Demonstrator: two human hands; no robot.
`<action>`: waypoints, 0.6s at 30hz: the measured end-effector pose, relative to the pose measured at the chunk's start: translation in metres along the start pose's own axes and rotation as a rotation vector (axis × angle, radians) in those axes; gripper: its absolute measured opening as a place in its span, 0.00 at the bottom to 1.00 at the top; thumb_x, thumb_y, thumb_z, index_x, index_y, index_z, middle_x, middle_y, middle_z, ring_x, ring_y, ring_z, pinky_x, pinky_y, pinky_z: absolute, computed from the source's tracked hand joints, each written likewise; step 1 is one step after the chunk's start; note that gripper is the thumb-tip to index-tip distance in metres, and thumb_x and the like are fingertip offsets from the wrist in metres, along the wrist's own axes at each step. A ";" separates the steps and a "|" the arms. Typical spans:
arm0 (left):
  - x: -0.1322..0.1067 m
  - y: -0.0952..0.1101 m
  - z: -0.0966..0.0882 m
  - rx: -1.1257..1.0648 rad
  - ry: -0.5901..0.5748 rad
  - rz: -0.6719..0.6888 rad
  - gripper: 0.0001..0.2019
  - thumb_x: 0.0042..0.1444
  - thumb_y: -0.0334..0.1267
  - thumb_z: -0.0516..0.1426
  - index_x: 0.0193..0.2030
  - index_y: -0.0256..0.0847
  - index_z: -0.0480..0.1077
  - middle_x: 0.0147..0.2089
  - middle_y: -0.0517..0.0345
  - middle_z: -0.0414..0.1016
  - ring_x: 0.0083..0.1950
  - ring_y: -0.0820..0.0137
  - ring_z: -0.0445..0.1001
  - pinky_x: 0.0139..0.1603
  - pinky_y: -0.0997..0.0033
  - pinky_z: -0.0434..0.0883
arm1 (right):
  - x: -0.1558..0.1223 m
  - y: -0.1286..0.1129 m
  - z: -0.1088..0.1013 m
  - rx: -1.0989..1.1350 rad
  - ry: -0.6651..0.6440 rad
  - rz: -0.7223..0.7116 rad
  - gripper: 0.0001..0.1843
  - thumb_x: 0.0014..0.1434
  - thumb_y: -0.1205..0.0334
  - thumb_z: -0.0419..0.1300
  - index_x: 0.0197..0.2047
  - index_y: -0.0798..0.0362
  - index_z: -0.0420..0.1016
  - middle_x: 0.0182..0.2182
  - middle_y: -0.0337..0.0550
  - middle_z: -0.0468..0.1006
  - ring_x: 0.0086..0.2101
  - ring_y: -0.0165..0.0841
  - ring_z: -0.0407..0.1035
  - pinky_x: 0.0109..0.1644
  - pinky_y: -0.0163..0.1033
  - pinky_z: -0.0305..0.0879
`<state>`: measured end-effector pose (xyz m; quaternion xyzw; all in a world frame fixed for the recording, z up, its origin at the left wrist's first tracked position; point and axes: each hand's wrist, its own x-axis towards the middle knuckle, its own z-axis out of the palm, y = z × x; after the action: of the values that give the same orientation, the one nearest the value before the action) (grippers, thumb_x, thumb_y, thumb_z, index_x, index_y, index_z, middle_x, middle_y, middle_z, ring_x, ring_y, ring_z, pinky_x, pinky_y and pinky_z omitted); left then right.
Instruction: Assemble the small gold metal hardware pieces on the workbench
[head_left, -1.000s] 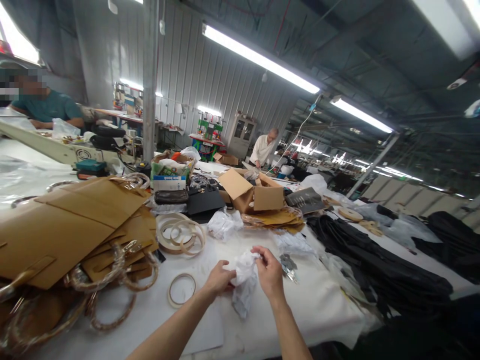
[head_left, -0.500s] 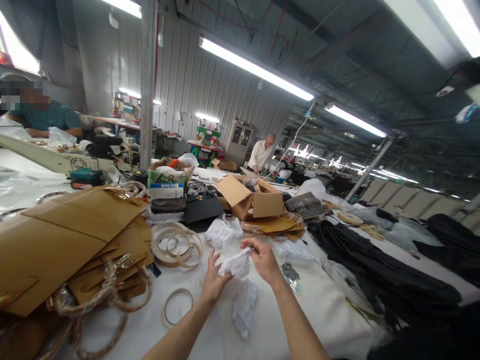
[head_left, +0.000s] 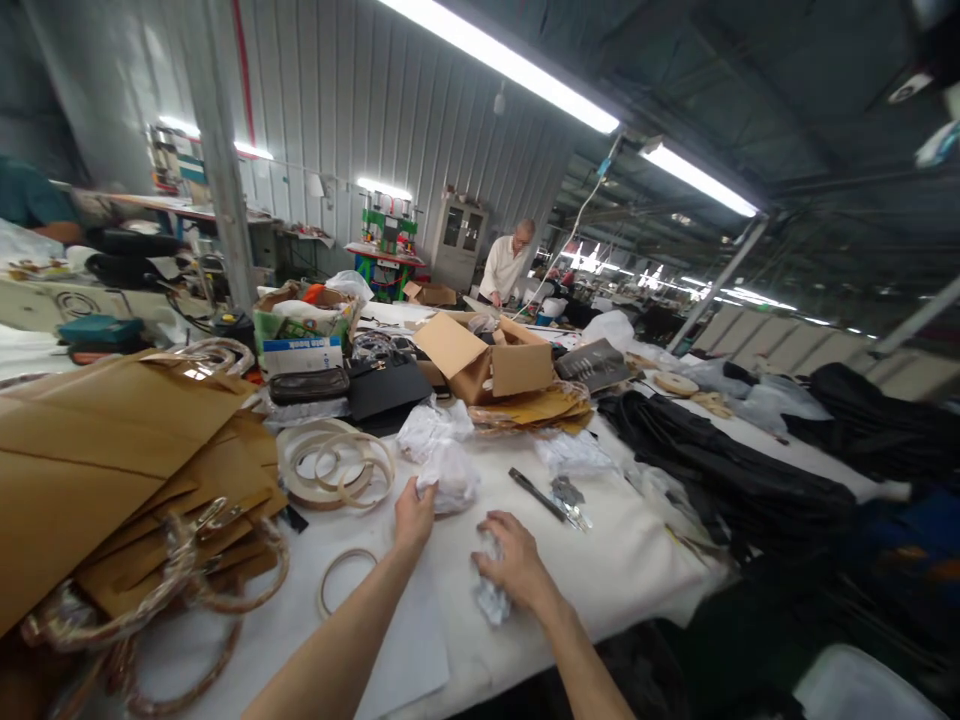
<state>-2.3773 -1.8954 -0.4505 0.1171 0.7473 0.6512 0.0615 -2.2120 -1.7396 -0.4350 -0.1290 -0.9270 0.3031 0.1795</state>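
Observation:
My left hand (head_left: pixel 415 514) is closed on the near edge of a crumpled white tissue-like wad (head_left: pixel 451 480), which rests low over the white table. Behind it another crumpled white bundle (head_left: pixel 431 425) lies close by. To the right, my right hand (head_left: pixel 511 556) curls its fingers around a smaller crumpled white wad (head_left: pixel 491 603) on the tabletop; part of this wad is hidden under the fingers. A dark slim tool (head_left: pixel 536 494) lies beyond my right hand, beside small grey and shiny metal pieces (head_left: pixel 571 503).
Brown sheets (head_left: pixel 112 430) and wrapped ring handles (head_left: pixel 277 575) are piled at left. Tape-like rolls (head_left: pixel 304 465) stand nearby, with a single roll (head_left: pixel 326 580) closer. An open cardboard box (head_left: pixel 521 368) stands behind; black material (head_left: pixel 675 460) lies right. A person (head_left: pixel 508 262) works farther back.
My hands have separated. The left has carried its white wad away to the bundle behind; the right has let go of it and come down onto the wad on the table. The view has shifted right.

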 end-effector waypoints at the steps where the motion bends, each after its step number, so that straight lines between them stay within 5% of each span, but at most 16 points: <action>1: 0.001 0.000 0.000 0.002 -0.011 -0.009 0.16 0.63 0.51 0.52 0.42 0.40 0.71 0.38 0.53 0.77 0.42 0.60 0.74 0.41 0.67 0.67 | -0.007 0.011 -0.005 -0.026 0.054 0.007 0.18 0.51 0.58 0.70 0.47 0.44 0.83 0.55 0.48 0.77 0.56 0.48 0.71 0.66 0.56 0.64; 6: 0.001 0.000 -0.002 -0.035 -0.038 -0.027 0.18 0.62 0.54 0.50 0.37 0.42 0.69 0.34 0.57 0.72 0.37 0.62 0.70 0.35 0.70 0.64 | -0.031 0.080 -0.045 -0.120 0.265 0.100 0.16 0.56 0.51 0.65 0.44 0.49 0.83 0.52 0.51 0.78 0.54 0.50 0.72 0.63 0.58 0.67; 9: -0.003 0.000 -0.003 -0.077 -0.035 -0.003 0.17 0.61 0.52 0.48 0.34 0.42 0.68 0.30 0.59 0.70 0.34 0.64 0.69 0.33 0.71 0.63 | -0.031 0.097 -0.056 -0.206 0.479 0.064 0.23 0.57 0.44 0.65 0.47 0.53 0.81 0.51 0.57 0.78 0.55 0.55 0.71 0.64 0.64 0.64; 12: -0.008 0.000 0.000 -0.108 -0.039 0.034 0.17 0.61 0.50 0.48 0.33 0.42 0.69 0.30 0.60 0.70 0.33 0.65 0.68 0.33 0.71 0.63 | -0.018 0.074 -0.042 -0.173 0.559 -0.067 0.26 0.61 0.43 0.64 0.54 0.53 0.77 0.53 0.58 0.77 0.56 0.53 0.69 0.66 0.62 0.62; 16: -0.011 0.000 0.001 -0.122 -0.071 0.079 0.17 0.62 0.50 0.49 0.35 0.41 0.72 0.33 0.59 0.75 0.37 0.64 0.71 0.37 0.72 0.66 | 0.012 0.016 0.010 0.055 0.438 -0.132 0.39 0.57 0.44 0.69 0.66 0.52 0.66 0.63 0.58 0.70 0.63 0.51 0.64 0.68 0.59 0.61; 18: -0.012 0.000 -0.001 -0.119 -0.080 0.091 0.17 0.62 0.49 0.49 0.35 0.40 0.73 0.34 0.58 0.76 0.39 0.63 0.72 0.38 0.71 0.67 | 0.030 0.000 0.037 0.243 0.402 -0.067 0.40 0.52 0.44 0.71 0.64 0.53 0.70 0.62 0.56 0.72 0.63 0.51 0.65 0.67 0.55 0.64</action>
<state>-2.3658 -1.8991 -0.4515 0.1730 0.6982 0.6913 0.0685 -2.2546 -1.7486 -0.4553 -0.1333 -0.8330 0.3747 0.3846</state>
